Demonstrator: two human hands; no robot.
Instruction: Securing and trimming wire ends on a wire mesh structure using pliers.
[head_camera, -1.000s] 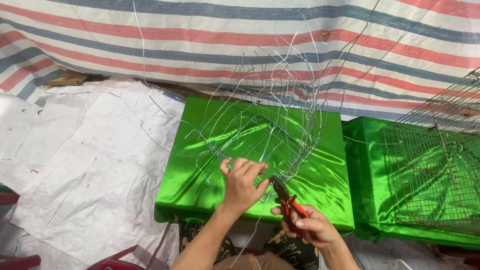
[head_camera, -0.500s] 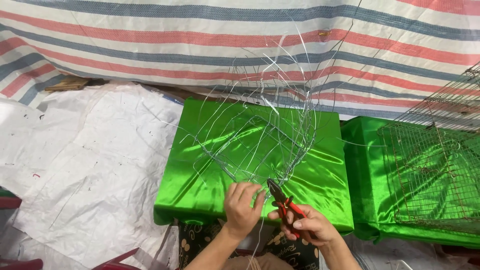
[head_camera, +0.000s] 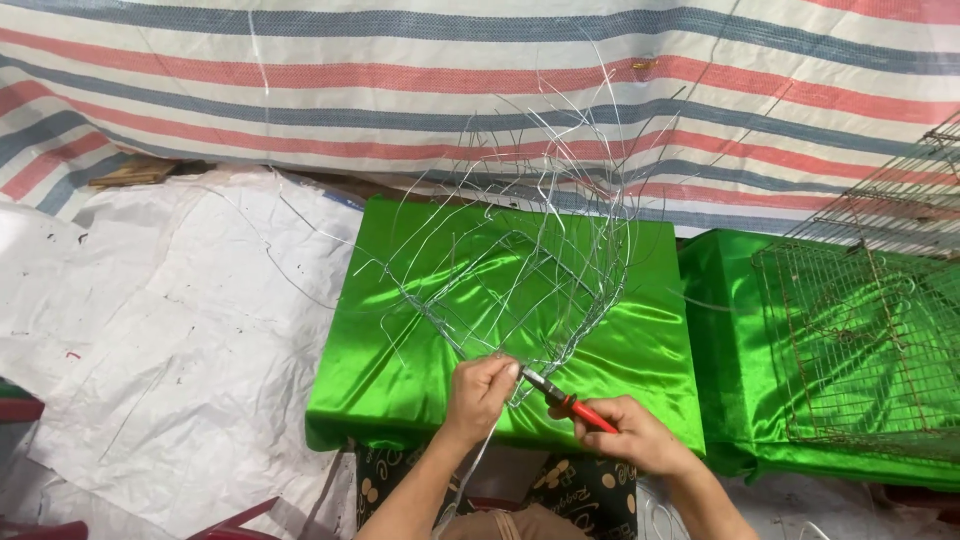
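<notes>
A loose frame of bent silver wire (head_camera: 520, 270) stands on a low table covered in shiny green cloth (head_camera: 400, 370). My left hand (head_camera: 480, 395) pinches the wire at the frame's near edge. My right hand (head_camera: 635, 435) holds red-handled pliers (head_camera: 570, 400), whose dark jaws point left and meet the wire right beside my left fingertips. Long wire ends stick upward from the frame toward the striped sheet.
A second green-covered table (head_camera: 730, 300) at the right carries a rusty wire mesh cage (head_camera: 860, 340). A striped tarp (head_camera: 400, 90) hangs behind. White woven sacking (head_camera: 150, 330) covers the ground at the left. Red chair parts (head_camera: 240, 520) show at the bottom left.
My left hand dropped from an open, raised pose to pinch the wire at the near edge. The pliers swung down and left until their jaws reached the wire.
</notes>
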